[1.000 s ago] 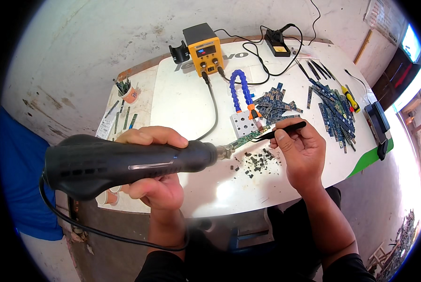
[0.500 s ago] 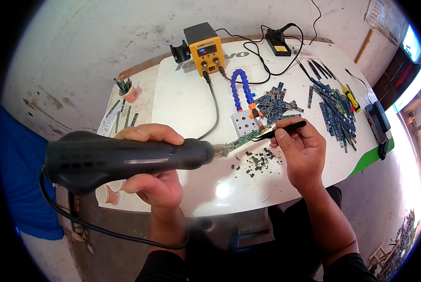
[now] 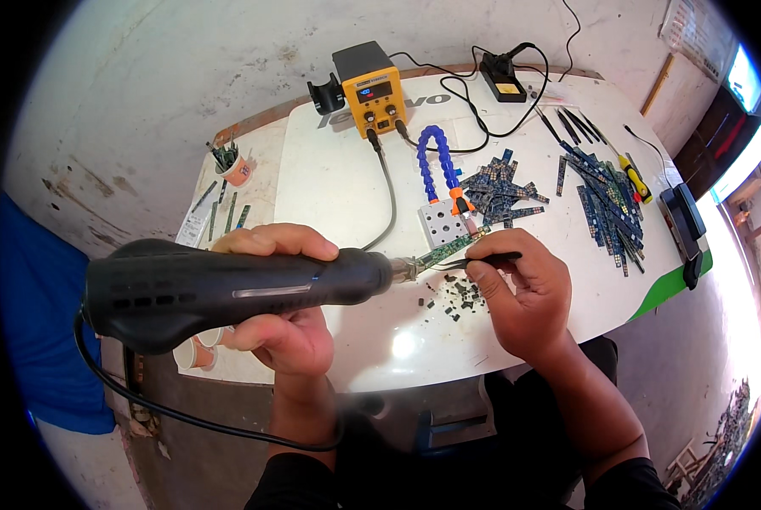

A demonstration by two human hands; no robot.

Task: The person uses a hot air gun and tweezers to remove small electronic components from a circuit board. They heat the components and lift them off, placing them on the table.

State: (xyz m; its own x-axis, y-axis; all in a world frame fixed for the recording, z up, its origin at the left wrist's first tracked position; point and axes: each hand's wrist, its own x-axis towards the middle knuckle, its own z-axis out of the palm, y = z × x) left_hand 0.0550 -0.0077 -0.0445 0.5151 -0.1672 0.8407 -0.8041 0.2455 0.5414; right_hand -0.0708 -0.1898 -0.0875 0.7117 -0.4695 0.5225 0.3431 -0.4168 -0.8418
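Observation:
My left hand is wrapped round a black hot air gun, its metal nozzle pointing right at a narrow green circuit board. A clip on a blue jointed arm with a grey metal base grips the board's far end. In my right hand are black tweezers, pinched between thumb and fingers. Their tips reach left to the board near the nozzle; whether they touch a part there I cannot tell. Small black chips lie scattered on the table just below the board.
A yellow soldering station stands at the back, cabled to the gun. Piles of circuit board strips lie at the right, with a yellow screwdriver. An iron stand is behind. Paper cups stand at the left.
My right hand has moved left and slightly down, bringing the tweezer tips along the board toward the nozzle. The hot air gun has shifted very slightly right.

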